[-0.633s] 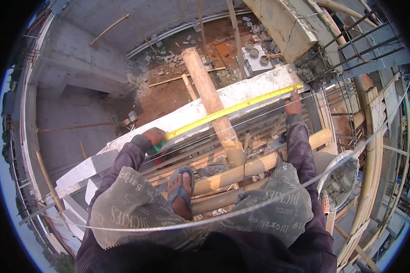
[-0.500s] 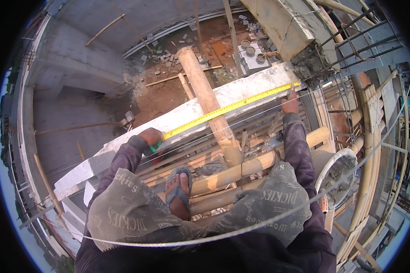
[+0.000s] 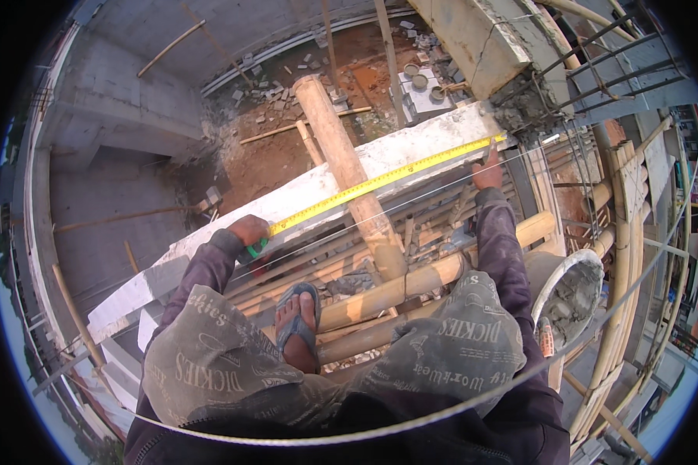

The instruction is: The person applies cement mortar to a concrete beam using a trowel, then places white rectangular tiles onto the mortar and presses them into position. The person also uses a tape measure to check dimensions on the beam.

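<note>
A yellow tape measure blade (image 3: 380, 183) lies stretched along the white block wall (image 3: 399, 155), crossing a round wooden pole (image 3: 335, 143). At its left end my left hand (image 3: 250, 230) is closed round the tape measure's green case (image 3: 254, 249), which is mostly hidden under the fingers. Toward the blade's far right end reaches my right hand (image 3: 487, 173), its index finger stretched up to the tape's lower edge and its thumb apart. Whether that fingertip presses on the tape is hard to see. A thin string line (image 3: 411, 204) runs just on my side of the wall.
Bamboo scaffold poles (image 3: 364, 304) lie under my sandalled foot (image 3: 297, 325). To my right stands a bucket of mortar (image 3: 570, 298). Steel bars (image 3: 613, 81) jut out at upper right. Beyond the wall, far below, are rubble and a board with several small buckets (image 3: 426, 97).
The view has shifted slightly, so the scene sits a little further left. My right hand has drawn slightly down from the tape, its index finger still stretched toward it. My left hand keeps its hold.
</note>
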The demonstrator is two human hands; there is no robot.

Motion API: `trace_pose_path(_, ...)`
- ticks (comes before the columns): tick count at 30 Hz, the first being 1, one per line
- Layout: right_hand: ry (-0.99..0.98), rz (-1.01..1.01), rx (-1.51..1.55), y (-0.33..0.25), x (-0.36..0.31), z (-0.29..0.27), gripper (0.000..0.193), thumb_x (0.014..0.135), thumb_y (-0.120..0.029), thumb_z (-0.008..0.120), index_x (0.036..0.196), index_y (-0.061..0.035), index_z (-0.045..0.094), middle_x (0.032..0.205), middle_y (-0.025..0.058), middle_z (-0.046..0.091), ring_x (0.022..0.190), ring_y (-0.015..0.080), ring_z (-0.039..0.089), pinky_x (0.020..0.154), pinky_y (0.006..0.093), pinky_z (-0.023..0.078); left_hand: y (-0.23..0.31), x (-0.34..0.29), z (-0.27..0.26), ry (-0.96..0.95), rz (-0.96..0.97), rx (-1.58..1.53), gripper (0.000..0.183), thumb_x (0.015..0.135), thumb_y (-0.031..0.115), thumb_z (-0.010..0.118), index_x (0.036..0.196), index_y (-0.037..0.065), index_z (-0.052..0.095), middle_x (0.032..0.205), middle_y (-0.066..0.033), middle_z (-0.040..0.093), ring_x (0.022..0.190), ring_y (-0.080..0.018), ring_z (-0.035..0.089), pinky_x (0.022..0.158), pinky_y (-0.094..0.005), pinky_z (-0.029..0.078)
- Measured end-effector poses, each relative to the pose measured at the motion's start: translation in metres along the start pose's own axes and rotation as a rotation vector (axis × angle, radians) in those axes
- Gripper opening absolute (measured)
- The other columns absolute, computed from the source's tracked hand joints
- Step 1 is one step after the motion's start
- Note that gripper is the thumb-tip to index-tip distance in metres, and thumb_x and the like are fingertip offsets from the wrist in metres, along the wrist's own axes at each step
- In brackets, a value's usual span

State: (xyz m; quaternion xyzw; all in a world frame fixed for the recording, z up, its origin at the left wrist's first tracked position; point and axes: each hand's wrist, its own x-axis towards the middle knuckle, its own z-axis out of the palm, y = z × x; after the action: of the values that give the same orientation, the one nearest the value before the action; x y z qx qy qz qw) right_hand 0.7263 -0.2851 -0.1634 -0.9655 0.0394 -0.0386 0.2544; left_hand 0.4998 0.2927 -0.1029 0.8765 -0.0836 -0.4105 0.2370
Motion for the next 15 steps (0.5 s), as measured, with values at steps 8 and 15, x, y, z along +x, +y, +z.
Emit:
trace_pose_path(8,-0.021,0.042,-0.001,-0.002,0.002,-0.001,0.090,0.073,-0.014,0.060,0.155,-0.0194,0.022,0.118,0.0328,0.060,0.103,0.0474,0.061,0.092,0.0498,0.047,0.004,0.000,0.000,-0.009,-0.032,-0.007,0.032,0.082,0.030,0.054,0.095,0.008,0.074,0.098,-0.0174,0.069,0.095,-0.0349,0.064,0.087,-0.0431,0.049)
trace_pose_path(15,-0.175,0.215,0.053,-0.022,0.000,-0.017,0.089,0.077,-0.004,0.060,0.155,-0.0152,0.020,0.144,0.0253,0.045,0.130,0.0421,0.046,0.108,0.0439,0.039,-0.010,0.004,0.009,0.025,-0.038,-0.135,0.033,0.081,0.030,0.055,0.094,0.007,0.074,0.096,-0.0179,0.069,0.092,-0.0352,0.064,0.085,-0.0424,0.049)
